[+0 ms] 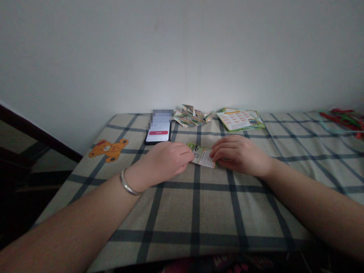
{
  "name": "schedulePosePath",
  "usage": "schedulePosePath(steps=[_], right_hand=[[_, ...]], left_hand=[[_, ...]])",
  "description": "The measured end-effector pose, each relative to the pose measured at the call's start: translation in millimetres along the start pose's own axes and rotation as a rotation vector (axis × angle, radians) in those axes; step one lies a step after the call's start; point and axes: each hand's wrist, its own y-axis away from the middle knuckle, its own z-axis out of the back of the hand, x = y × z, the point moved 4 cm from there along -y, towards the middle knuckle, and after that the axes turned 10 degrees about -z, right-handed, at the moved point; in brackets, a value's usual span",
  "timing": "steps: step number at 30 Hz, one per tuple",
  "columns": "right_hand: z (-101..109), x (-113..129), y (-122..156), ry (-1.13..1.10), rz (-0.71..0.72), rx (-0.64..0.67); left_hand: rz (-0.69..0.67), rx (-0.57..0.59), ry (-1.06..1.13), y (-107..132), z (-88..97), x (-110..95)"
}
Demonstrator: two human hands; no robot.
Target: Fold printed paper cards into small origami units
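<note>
A small folded piece of printed paper (203, 156), green along its edge with text on a pale ground, lies on the checked cloth between my hands. My left hand (173, 157), a silver bangle at its wrist, closes its fingers on the paper's left end. At the right end, my right hand (237, 155) has its bent fingers on the paper, the fingertips pressed to its edge. Beyond my hands sit several folded paper pieces (193, 116) in a cluster. To their right lies a stack of printed leaflets (237, 120).
A phone (158, 131) with its screen lit lies behind my left hand. An orange teddy bear cutout (108, 150) is on the tablecloth (176, 212) at the left. Red and green items (345, 119) lie at the far right. A wall (182, 57) rises behind the table.
</note>
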Motion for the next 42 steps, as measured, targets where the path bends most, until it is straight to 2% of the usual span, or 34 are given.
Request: schedulePosePath(steps=[4, 10, 17, 24, 30, 36, 42], right_hand=[[4, 3, 1, -0.099, 0.046, -0.029], [5, 7, 0, -0.178, 0.057, 0.087], [9, 13, 0, -0.230, 0.003, 0.177], [9, 18, 0, -0.284, -0.036, 0.276], [7, 17, -1, -0.292, -0.056, 0.269], [5, 14, -2, -0.310, -0.061, 0.247], [1, 5, -2, -0.298, -0.161, 0.209]], left_hand=[[0.022, 0.006, 0.048, 0, -4.3, 2], [0.010, -0.020, 0.123, -1, -6.2, 1], [-0.083, -0.047, 0.198, -2, -0.3, -4], [-0.114, -0.004, 0.270, -4, 8.5, -11], [-0.066, 0.074, 0.305, -6, 10.0, -16], [-0.056, 0.095, 0.300, -8, 12.9, -18], [-0.056, 0.100, 0.302, -5, 14.7, -17]])
